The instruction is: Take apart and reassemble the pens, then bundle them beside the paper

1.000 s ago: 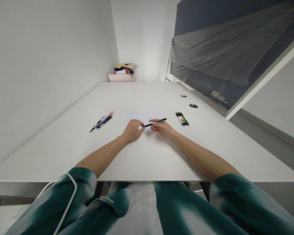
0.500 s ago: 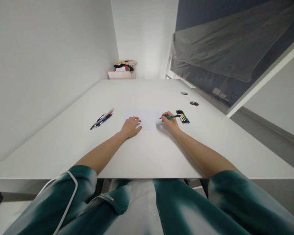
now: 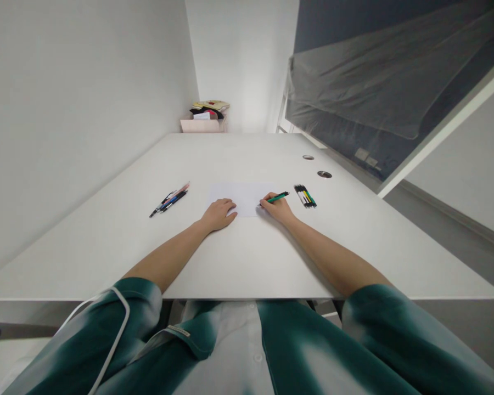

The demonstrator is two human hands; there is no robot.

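A sheet of white paper (image 3: 247, 197) lies flat on the white table (image 3: 239, 258). My left hand (image 3: 219, 214) rests on its left part, palm down with the fingers stretched out. Over the right part of the sheet, my right hand (image 3: 278, 208) is closed around a green pen (image 3: 276, 198) with a black end. The pen slants, its tip pointing down and left close to the paper; whether it touches cannot be made out. To the right of this hand lies a group of several pens (image 3: 305, 196) with black, yellow and green parts, side by side.
On the left of the table is a loose bundle of several pens (image 3: 170, 199). Two round metal grommets (image 3: 324, 174) sit near the right edge. A box (image 3: 203, 125) with cloth-like items stands at the far end. A white cable (image 3: 117, 337) hangs across my left sleeve.
My right hand has moved left with the green pen, further onto the paper, and the pen is tilted more steeply. The left hand stays almost where it was.
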